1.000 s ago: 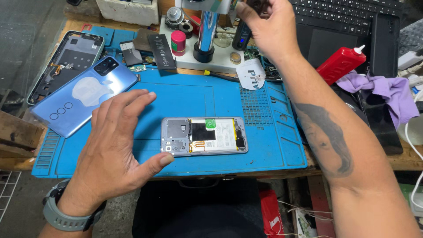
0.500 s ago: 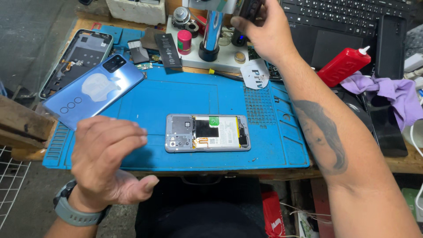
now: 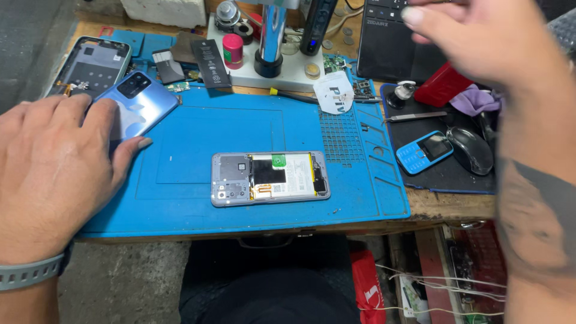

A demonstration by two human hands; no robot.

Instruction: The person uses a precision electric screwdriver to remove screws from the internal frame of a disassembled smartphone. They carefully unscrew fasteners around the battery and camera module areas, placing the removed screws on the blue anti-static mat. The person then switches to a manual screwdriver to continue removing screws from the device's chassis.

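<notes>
At the far left, the left hand (image 3: 51,174) lies flat and open, palm down, fingers spread over the edge of the blue work mat (image 3: 198,198), gripping nothing. Its fingertips rest on or just above the blue back cover (image 3: 135,105) of a phone; contact cannot be told for sure. Behind that cover lies an empty phone frame (image 3: 90,63), and near it a black battery (image 3: 210,60) sits at the mat's far edge.

In the middle of the mat lies the opened phone (image 3: 270,178), back off, its battery and circuit parts facing up, well apart from both hands. Beyond it stands a white base (image 3: 273,75) with a metal post and a small red-capped jar (image 3: 233,49).

Further right, a black pad (image 3: 444,174) carries a small blue keypad phone (image 3: 424,151), tweezers (image 3: 417,116) and a dark mouse (image 3: 471,150). A red bottle (image 3: 441,90) lies beside a purple cloth (image 3: 474,99).

At the upper right, the right hand (image 3: 480,42) is raised above the bench, blurred; whether it holds anything cannot be told.
</notes>
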